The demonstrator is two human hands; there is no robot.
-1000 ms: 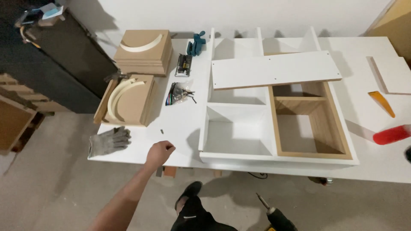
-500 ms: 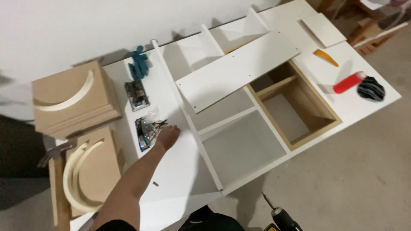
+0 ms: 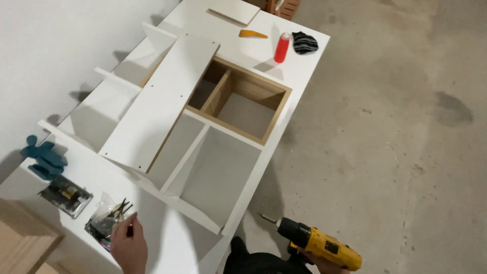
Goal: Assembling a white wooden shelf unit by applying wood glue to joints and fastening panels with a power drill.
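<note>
My left hand (image 3: 129,246) rests at the table's near left, fingers closed over a clear plastic bag of screws (image 3: 105,219); whether it grips the bag is unclear. My right hand (image 3: 324,262) is mostly below the frame edge and holds a yellow cordless drill (image 3: 318,242), its bit pointing left, off the table's near edge. A white shelf cabinet (image 3: 203,167) lies flat on the white table (image 3: 304,71), with a loose white panel (image 3: 162,99) across it and a wood-edged box section (image 3: 243,104) at its far end.
Blue gloves (image 3: 44,157) and a small blister pack (image 3: 66,195) lie left of the bag. At the far end are a red bottle (image 3: 281,47), a striped dark glove (image 3: 305,42), an orange tool (image 3: 252,34) and a white board (image 3: 234,10). Concrete floor (image 3: 395,142) lies to the right.
My view has swung right along the table. My left hand moved from the table's front edge onto the bag of screws. The drill now appears larger at the bottom.
</note>
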